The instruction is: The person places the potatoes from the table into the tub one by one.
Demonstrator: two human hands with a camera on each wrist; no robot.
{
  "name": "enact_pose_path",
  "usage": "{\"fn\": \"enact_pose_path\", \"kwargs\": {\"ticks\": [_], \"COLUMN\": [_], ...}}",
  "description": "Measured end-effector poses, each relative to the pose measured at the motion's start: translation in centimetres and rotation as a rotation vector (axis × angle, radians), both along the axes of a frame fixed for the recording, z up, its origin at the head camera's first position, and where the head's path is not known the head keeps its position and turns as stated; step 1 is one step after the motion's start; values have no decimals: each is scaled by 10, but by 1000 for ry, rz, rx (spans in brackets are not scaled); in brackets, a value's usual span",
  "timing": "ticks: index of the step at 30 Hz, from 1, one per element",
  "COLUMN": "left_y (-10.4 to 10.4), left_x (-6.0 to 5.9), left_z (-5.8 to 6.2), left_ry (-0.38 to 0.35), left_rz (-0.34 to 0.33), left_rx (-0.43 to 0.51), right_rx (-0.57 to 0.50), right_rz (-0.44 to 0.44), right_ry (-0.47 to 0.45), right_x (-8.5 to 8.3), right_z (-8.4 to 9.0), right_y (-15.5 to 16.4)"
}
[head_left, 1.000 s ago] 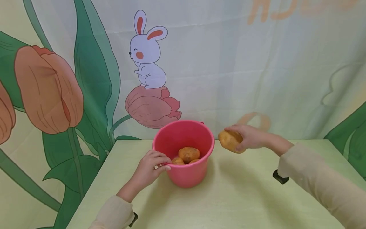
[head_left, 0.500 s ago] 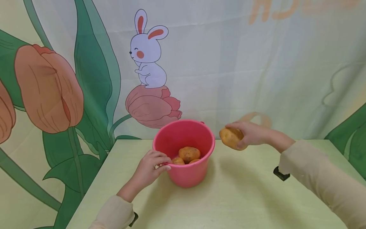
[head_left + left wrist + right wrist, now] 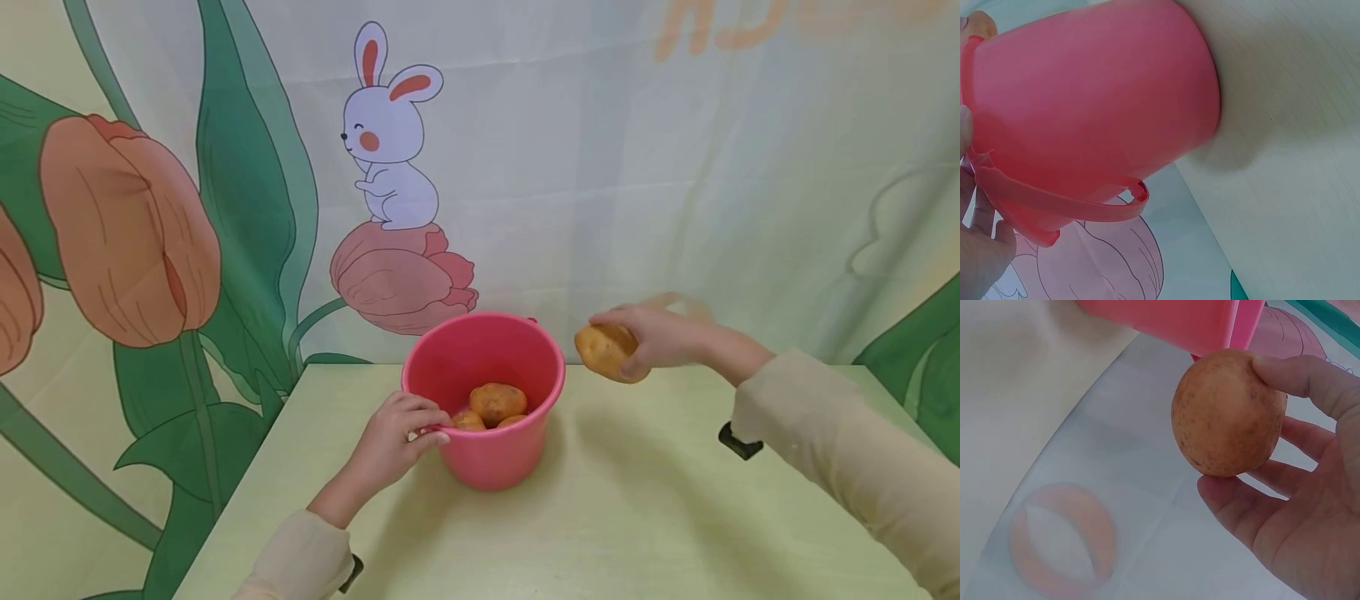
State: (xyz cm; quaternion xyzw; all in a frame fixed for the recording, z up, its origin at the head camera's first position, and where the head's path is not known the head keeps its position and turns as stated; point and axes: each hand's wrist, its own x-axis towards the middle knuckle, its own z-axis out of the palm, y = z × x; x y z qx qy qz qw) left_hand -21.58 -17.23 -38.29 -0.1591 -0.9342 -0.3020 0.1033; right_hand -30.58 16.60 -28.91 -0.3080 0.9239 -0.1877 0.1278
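Observation:
A pink bucket (image 3: 491, 458) stands on the table, with several potatoes (image 3: 497, 403) lying at its bottom. My left hand (image 3: 401, 429) pinches the near left part of its rim, thumb outside and fingers over the edge. In the left wrist view the bucket's handle (image 3: 1066, 203) hangs down along the outer wall. Just right of the bucket, my right hand (image 3: 660, 337) grips another potato (image 3: 606, 352) above the table. Thumb and fingertips hold that potato (image 3: 1225, 415) from its sides in the right wrist view.
The pale green table (image 3: 637, 517) carries the bucket near its back edge. Right behind it hangs a cloth backdrop (image 3: 600, 167) printed with tulips and a rabbit. A dark wrist device (image 3: 740, 442) sits beneath the right sleeve.
My right hand has risen slightly with its potato, staying right of the bucket. The left hand keeps its hold on the rim, and the bucket has not moved.

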Motion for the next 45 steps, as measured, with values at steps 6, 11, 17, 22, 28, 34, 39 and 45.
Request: {"fn": "enact_pose_path", "kwargs": {"ticks": [6, 11, 17, 22, 28, 34, 39, 45], "left_y": [1, 1, 1, 1, 1, 2, 2, 1], "left_x": [0, 1, 1, 1, 1, 1, 0, 0], "left_z": [0, 1, 2, 2, 3, 2, 1, 1], "left_ry": [-3, -7, -8, -4, -19, -14, -16, -6], "left_rz": [1, 2, -1, 1, 13, 14, 13, 15], "left_rx": [0, -1, -3, 0, 3, 6, 4, -1], "right_rx": [0, 16, 81, 111, 124, 99, 101, 111], "right_rz": [-44, -49, -66, -93, -96, -29, -12, 0], "right_ry": [-45, -44, -9, -11, -37, -34, -33, -32], "right_x": [0, 0, -2, -4, -5, -7, -8, -8], "right_z": [5, 8, 13, 16, 19, 21, 23, 26], "right_y": [-2, -3, -6, -10, -15, -22, -29, -34]}}
